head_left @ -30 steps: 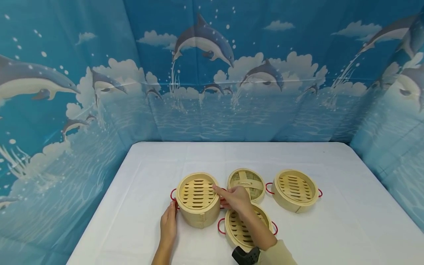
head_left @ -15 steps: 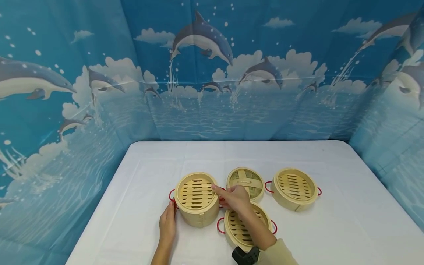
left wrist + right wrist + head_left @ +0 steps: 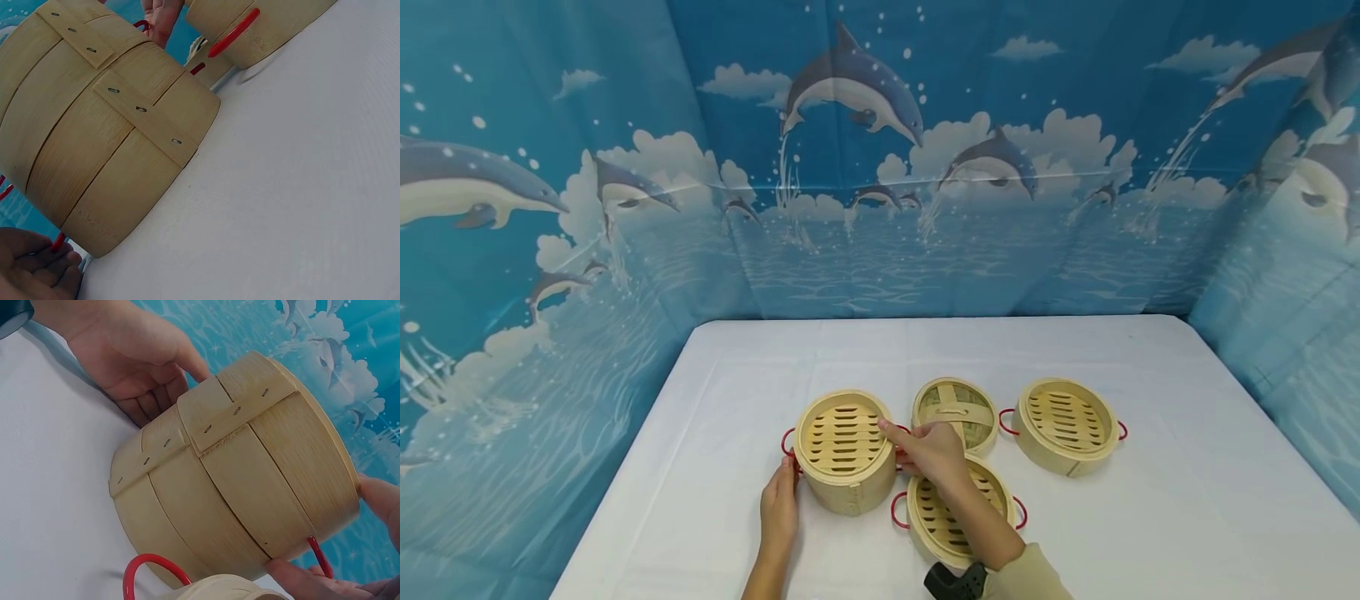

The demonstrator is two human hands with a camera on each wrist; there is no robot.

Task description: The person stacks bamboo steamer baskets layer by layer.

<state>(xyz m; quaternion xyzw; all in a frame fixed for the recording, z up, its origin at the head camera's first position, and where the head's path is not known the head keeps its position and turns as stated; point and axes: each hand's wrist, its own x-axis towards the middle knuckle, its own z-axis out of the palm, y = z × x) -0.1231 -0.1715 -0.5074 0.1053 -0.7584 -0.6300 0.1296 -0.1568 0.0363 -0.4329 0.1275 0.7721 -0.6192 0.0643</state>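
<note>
Two bamboo steamer baskets (image 3: 850,498) stand stacked on the table, left of centre in the head view, with the slotted floor of the upper one showing. My left hand (image 3: 779,504) holds the stack's left side low down; in the left wrist view its curled fingers (image 3: 47,269) are at a red handle. My right hand (image 3: 936,454) grips the upper basket's right side. Its thumb lies on the rim and its fingers are below, by the red handle (image 3: 320,556) in the right wrist view. The stack's staple-fixed side seams (image 3: 140,111) sit slightly offset.
Under my right forearm is another steamer basket (image 3: 928,546) with red handles. Behind my right hand lies a round woven lid (image 3: 981,433) with crossed straps. A further basket (image 3: 1067,467) stands to the right on the white table (image 3: 1187,500). A dolphin-print curtain (image 3: 865,275) surrounds the table.
</note>
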